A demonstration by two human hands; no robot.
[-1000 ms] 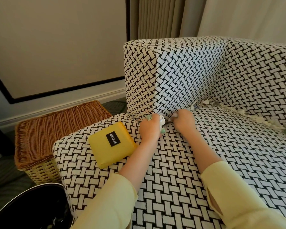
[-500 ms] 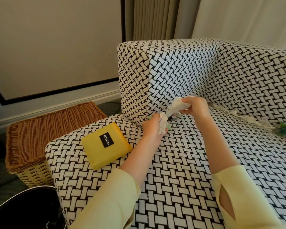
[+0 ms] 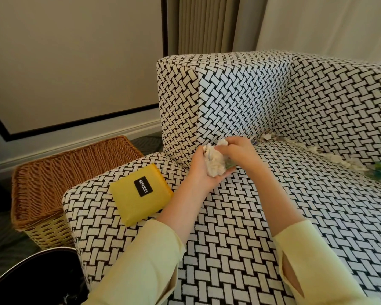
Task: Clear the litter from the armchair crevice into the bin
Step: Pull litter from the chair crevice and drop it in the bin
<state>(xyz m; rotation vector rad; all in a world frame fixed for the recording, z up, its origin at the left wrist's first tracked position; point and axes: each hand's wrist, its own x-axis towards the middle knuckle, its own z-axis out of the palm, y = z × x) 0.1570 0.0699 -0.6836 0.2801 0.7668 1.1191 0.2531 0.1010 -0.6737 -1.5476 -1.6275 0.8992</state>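
Two hands (image 3: 204,172) (image 3: 235,150) hold litter (image 3: 216,167) | black-white woven armchair (image 3: 240,216) | wicker basket (image 3: 64,172), bin (image 3: 31,280) beside

Wicker basket (image 3: 70,170): brown woven lid closed, paler woven sides, standing on dark carpet (image 3: 2,245). Just right of the basket and a little higher is a flat yellow pouch (image 3: 145,203), lying askew, with a black label (image 3: 143,187) reading REPLICAS. Behind the basket runs a white skirting board (image 3: 75,146), then a beige wall panel (image 3: 75,62) edged by a thin dark border (image 3: 86,121). Up and right of the basket hangs a pleated tan curtain (image 3: 205,25). Farther right is a pale drape (image 3: 328,23).
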